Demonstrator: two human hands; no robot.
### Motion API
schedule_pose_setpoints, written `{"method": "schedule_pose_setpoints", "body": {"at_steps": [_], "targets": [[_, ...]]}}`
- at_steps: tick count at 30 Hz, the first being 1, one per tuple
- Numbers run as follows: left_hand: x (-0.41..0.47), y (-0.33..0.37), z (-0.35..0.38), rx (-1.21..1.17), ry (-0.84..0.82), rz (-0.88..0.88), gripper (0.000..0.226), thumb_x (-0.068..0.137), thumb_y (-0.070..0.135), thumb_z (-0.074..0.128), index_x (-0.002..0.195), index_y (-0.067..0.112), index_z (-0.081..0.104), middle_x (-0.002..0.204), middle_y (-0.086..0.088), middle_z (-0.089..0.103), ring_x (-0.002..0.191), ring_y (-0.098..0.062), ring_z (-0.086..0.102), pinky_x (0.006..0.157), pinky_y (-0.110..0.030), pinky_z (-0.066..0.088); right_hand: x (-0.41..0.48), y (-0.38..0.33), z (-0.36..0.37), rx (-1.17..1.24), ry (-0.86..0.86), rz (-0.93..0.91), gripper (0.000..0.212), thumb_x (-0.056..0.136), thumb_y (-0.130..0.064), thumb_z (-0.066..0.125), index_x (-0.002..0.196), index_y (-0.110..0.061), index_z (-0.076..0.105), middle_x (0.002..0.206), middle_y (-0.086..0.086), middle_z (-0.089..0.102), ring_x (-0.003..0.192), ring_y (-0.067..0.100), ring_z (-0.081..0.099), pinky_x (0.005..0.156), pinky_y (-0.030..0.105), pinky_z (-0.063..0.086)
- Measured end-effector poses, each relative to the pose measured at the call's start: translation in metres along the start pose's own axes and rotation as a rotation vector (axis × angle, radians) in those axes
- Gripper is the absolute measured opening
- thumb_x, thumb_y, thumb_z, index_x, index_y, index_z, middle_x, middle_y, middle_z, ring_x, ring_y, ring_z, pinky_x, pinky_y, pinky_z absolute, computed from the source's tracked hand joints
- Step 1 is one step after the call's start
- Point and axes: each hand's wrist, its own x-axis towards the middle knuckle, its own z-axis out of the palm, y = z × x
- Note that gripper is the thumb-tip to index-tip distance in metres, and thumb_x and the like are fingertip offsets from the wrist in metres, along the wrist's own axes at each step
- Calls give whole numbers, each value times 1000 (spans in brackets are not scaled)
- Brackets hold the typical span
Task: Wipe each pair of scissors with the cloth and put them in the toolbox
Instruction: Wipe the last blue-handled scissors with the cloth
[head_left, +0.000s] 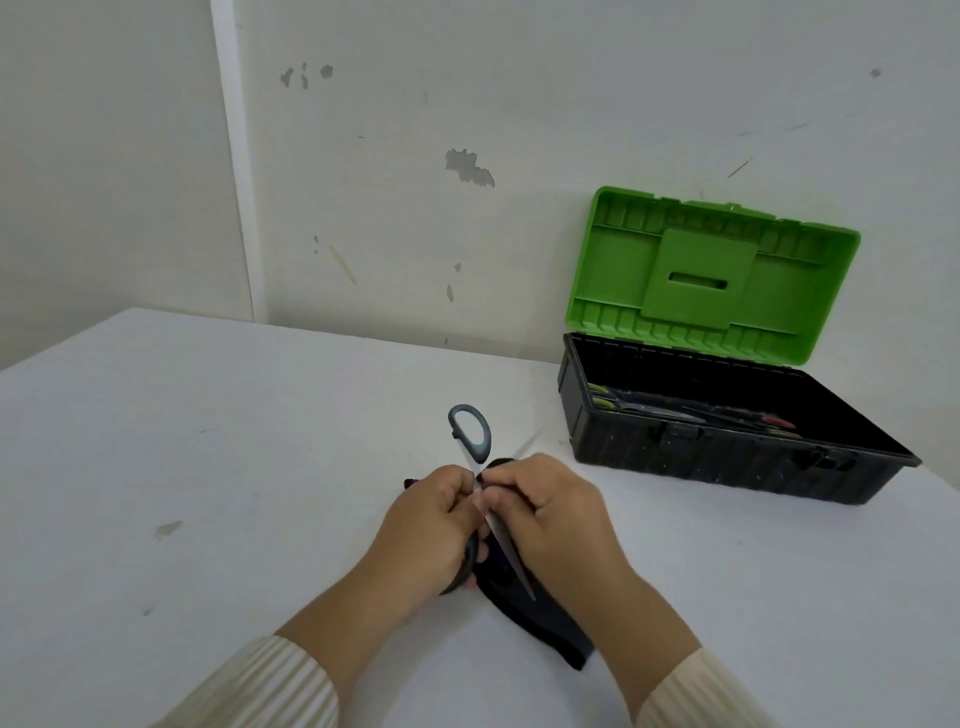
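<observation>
1. The white table (208, 467) carries everything. The left hand (431, 525) is near its middle, fingers curled round one dark handle loop of the scissors (504, 545)
2. The scissors are spread open between the two hands. Their grey handle loop points far, just beyond the knuckles, and one bare blade slants near and right beside the right hand
3. The right hand (550, 514) touches the left, fingers curled, pinching the cloth (545, 629) against the scissors near where the blades cross. The dark cloth trails nearward under its wrist onto the table
4. The toolbox (727, 457) sits far right, well apart from the hands, with its green lid (711, 275) raised. Stored scissors (675, 413) lie inside the black tray
5. Counted: two hands, one held pair, one cloth, one toolbox. Inside it yellow-green and red handles suggest at least two pairs, though I cannot tell the exact number
</observation>
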Motion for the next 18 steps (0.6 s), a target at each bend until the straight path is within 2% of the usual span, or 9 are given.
{"method": "schedule_pose_setpoints", "body": {"at_steps": [2, 5, 7, 9, 13, 16, 18], "targets": [[0, 0, 3, 17, 9, 20, 20, 97, 15, 47, 78, 9, 50, 65, -8, 57, 51, -16, 53, 40, -20, 40, 4, 3, 0, 13, 82, 36, 13, 81, -13, 64, 91, -18, 71, 85, -3, 66, 83, -3, 51, 74, 0, 37], [-1, 2, 4, 33, 16, 31, 21, 97, 17, 48, 82, 2, 50, 66, -12, 55, 44, -14, 47, 38, -20, 38, 0, -2, 2, -7, 9, 9, 10, 83, -15, 61, 84, -18, 70, 80, 1, 65, 82, 7, 53, 71, 7, 39], [-1, 2, 4, 34, 20, 37, 21, 97, 16, 47, 84, 0, 49, 66, -13, 55, 39, -11, 44, 38, -20, 38, 2, -3, 1, -3, 19, 30, 12, 84, -13, 60, 84, -17, 70, 80, 0, 64, 80, 6, 52, 71, 5, 38], [-2, 2, 4, 41, 14, 41, 21, 97, 14, 47, 78, 5, 47, 66, -11, 54, 38, -10, 44, 38, -20, 37, 5, -1, -3, -3, 98, 76, 12, 84, -10, 61, 87, -14, 72, 83, 2, 66, 77, 6, 55, 71, 1, 37], [-1, 2, 4, 1, 8, 24, 22, 97, 14, 48, 75, 8, 47, 62, -11, 51, 35, -12, 41, 36, -19, 32, 0, -7, -1, 7, -56, 72, 12, 85, -12, 59, 82, -12, 70, 81, 6, 66, 78, 14, 58, 69, 14, 43], [-1, 1, 4, 28, 5, 25, 26, 96, 13, 46, 71, 12, 44, 63, -10, 52, 42, -17, 42, 37, -20, 33, 2, -2, -3, 47, 85, 140, 13, 84, -11, 61, 87, -17, 72, 84, -1, 66, 79, 9, 58, 71, 3, 39], [-1, 0, 3, 35, 3, 27, 25, 96, 13, 47, 71, 12, 44, 63, -10, 51, 41, -16, 42, 36, -20, 31, 1, -5, -3, 24, 24, 128, 12, 85, -11, 59, 84, -14, 71, 83, 4, 66, 78, 13, 58, 70, 9, 42]]}}
